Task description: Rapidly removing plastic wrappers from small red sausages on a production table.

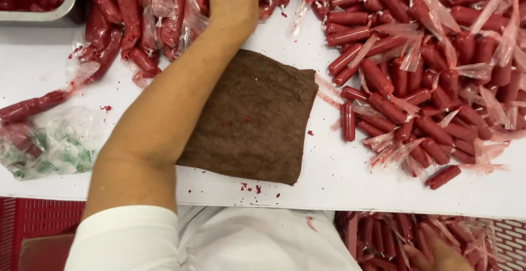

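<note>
The left hand (233,0) at top centre has its fingers cut off by the upper edge. The right hand (441,255), lower right, is partly cropped below. The tray (52,12) at upper left is cropped.

Heaped at right on the white table (339,189): red sausages in clear plastic casings (433,68). Another wrapped pile (137,19) at top left. Crumpled clear bag with green print (52,145) at left edge.
</note>
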